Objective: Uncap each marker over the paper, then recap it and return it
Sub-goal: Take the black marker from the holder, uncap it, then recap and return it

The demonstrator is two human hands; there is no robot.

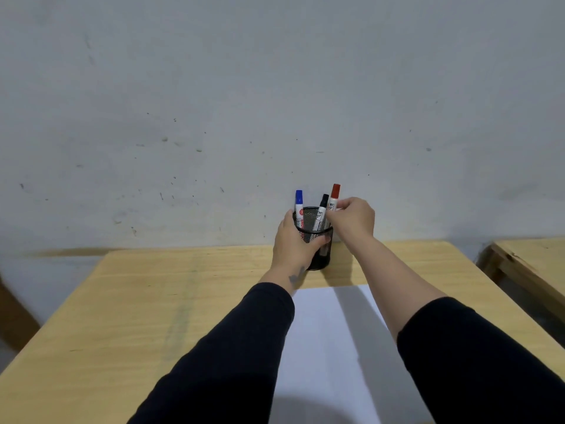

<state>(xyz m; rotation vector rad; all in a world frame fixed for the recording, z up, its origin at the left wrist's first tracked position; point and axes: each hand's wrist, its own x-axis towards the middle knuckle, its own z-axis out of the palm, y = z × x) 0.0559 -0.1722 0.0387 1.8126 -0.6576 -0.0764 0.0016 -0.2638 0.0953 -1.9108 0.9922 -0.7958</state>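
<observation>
A black mesh cup (318, 237) stood at the far edge of the wooden worktop (153, 301), against the wall. The left hand (293, 243) was wrapped around the cup's left side, thumb across its front. The right hand (354, 220) pinched the white barrel of the red-capped marker (334, 200), which rose highest from the cup. A black-capped marker (322, 209) leaned beside it; a blue-capped marker (298, 203) stood at the left. White paper (330, 347) lay nearer, between the forearms.
</observation>
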